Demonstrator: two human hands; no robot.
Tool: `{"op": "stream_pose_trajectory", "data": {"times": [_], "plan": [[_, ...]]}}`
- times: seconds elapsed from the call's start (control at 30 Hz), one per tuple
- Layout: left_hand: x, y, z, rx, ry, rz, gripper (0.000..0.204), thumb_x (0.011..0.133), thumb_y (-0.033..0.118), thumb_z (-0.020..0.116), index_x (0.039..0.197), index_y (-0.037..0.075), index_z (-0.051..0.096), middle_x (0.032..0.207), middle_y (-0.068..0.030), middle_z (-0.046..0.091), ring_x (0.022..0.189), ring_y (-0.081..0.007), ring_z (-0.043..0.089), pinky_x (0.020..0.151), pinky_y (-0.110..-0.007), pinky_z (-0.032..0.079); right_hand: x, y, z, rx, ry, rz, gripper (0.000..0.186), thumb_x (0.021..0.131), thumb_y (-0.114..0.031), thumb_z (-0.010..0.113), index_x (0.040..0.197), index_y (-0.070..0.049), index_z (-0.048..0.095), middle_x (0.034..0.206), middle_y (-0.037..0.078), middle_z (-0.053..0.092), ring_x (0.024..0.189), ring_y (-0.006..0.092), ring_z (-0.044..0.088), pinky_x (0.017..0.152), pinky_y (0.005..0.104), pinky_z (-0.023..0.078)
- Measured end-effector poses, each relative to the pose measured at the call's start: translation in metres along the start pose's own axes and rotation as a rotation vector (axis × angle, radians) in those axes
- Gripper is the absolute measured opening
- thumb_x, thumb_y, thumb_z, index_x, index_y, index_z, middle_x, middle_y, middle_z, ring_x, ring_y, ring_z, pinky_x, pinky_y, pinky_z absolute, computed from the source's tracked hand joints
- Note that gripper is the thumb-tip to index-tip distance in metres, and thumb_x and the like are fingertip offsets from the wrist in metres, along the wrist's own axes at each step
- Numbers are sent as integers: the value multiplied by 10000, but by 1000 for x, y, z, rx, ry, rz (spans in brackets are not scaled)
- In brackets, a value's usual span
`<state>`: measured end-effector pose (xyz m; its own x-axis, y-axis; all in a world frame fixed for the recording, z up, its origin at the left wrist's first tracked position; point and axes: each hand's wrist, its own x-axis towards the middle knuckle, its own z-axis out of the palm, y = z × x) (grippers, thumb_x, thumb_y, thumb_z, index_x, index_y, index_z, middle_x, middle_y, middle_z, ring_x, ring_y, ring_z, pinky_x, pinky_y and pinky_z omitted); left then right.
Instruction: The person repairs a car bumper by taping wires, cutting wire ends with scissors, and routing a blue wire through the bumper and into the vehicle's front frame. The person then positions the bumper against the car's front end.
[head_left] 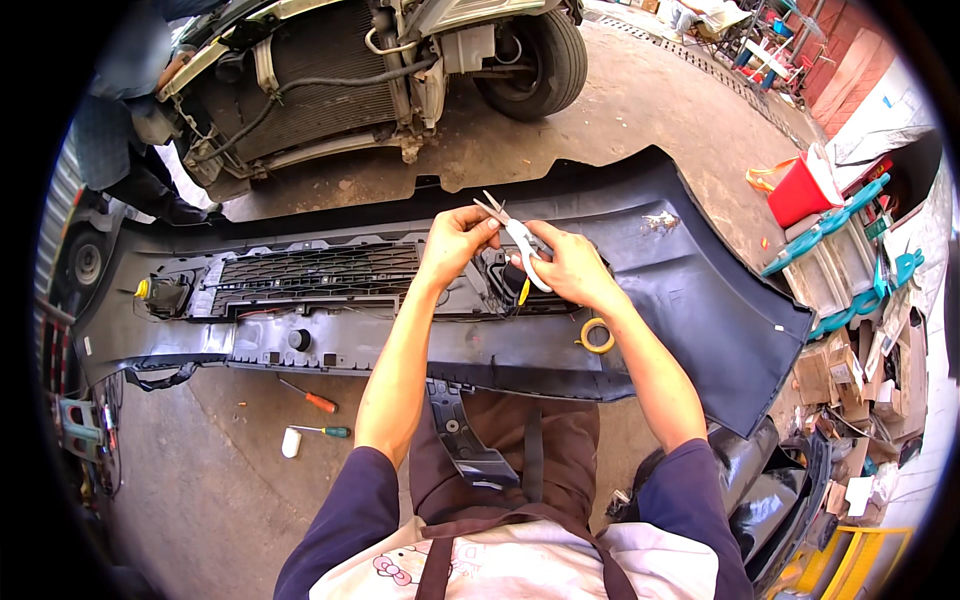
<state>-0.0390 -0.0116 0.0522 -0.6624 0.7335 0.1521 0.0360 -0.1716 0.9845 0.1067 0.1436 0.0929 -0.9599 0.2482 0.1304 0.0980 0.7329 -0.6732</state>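
Observation:
My right hand [560,265] grips light-handled pliers [520,240], their narrow jaws pointing up and left. Beside the jaws, my left hand [460,240] is closed in a pinch on something too small to make out. Both hands are over a large black bumper [715,300], lying with its inner side up and holding a mesh grille [310,270]. A yellow tape roll [597,336] rests on the bumper right of my hands, and a yellow-topped fitting [150,290] is at the grille's left.
A car front [320,90] with exposed radiator stands beyond, a person [140,150] at its left. Screwdrivers [320,402] lie on the floor before the bumper. At right are a red bucket [795,190], cardboard [845,370] and black body parts [775,505].

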Motion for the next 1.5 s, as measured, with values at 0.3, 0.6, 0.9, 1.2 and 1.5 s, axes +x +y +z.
{"op": "stream_pose_trajectory", "data": {"times": [0.3, 0.6, 0.9, 1.2, 1.5], "plan": [[-4, 2, 9, 12, 110, 51, 185, 967, 153, 646, 1029, -20, 668, 788, -17, 658, 692, -55, 567, 593, -220, 420, -4, -9, 1, 46, 9, 37, 516, 861, -390, 734, 1235, -59, 605, 738, 193, 657, 706, 341, 660, 669, 431, 482], [-3, 11, 5, -16, -7, 50, 220, 992, 198, 615, 971, -17, 653, 699, 22, 551, 600, -44, 448, 531, -209, 347, -2, 5, 5, 130, 68, -63, 544, 849, -404, 750, 1243, -60, 600, 774, 174, 648, 690, 277, 629, 690, 396, 488], [-2, 11, 5, -90, -8, 37, 221, 977, 201, 628, 959, -18, 652, 698, 27, 538, 587, -42, 424, 517, -212, 323, -4, -1, 0, 52, 25, -15, 549, 849, -416, 751, 1245, -60, 618, 758, 154, 659, 667, 258, 635, 667, 388, 485], [-1, 10, 8, -206, -26, 9, 211, 935, 208, 671, 930, -2, 659, 662, 46, 533, 540, -22, 380, 472, -204, 250, -6, 10, 5, 899, -327, 156, 331, 964, -281, 676, 1118, 10, 645, 760, -38, 513, 665, 36, 454, 532, 214, 398], [2, 3, 4, -363, -146, -54, 180, 943, 181, 654, 905, 9, 615, 633, 66, 438, 499, -11, 303, 442, -188, 224, -9, 18, 4, 1168, -413, 209, 317, 997, -254, 618, 1141, 28, 591, 730, -27, 447, 654, 54, 424, 522, 210, 382]]}}
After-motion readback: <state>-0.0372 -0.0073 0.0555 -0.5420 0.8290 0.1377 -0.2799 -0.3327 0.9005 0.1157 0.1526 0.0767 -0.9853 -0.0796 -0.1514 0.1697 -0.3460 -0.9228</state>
